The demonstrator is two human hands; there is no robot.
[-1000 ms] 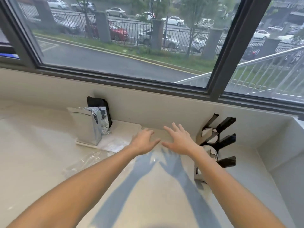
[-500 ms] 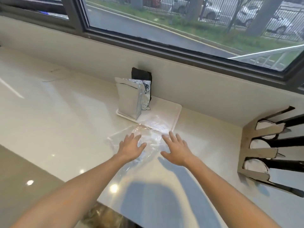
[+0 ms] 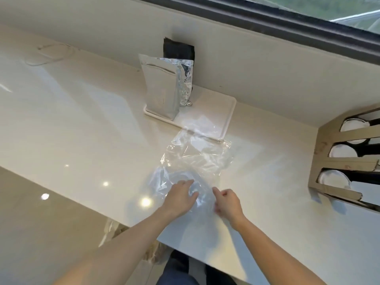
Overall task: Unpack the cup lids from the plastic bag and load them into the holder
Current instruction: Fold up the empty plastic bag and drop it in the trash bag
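A clear, crumpled plastic bag (image 3: pixel 197 155) lies flat on the pale counter (image 3: pixel 82 130), its far end over a white tray. No lids show inside it. My left hand (image 3: pixel 180 197) rests on the bag's near end with fingers pinching the film. My right hand (image 3: pixel 227 203) sits just to the right, its fingers curled on the bag's edge. The cardboard-coloured holder (image 3: pixel 345 161) stands at the right, with white cup lids (image 3: pixel 334 178) visible in its three slots.
A silver foil pouch (image 3: pixel 162 87) stands on the white tray (image 3: pixel 224 118) against the wall, a black pouch (image 3: pixel 178 51) behind it. The counter's near edge runs diagonally at lower left, with glossy floor below. A window frame crosses the top.
The camera has tilted down and in. Both hands pulled back toward me along the bag and went from flat and spread to closing on its near end.
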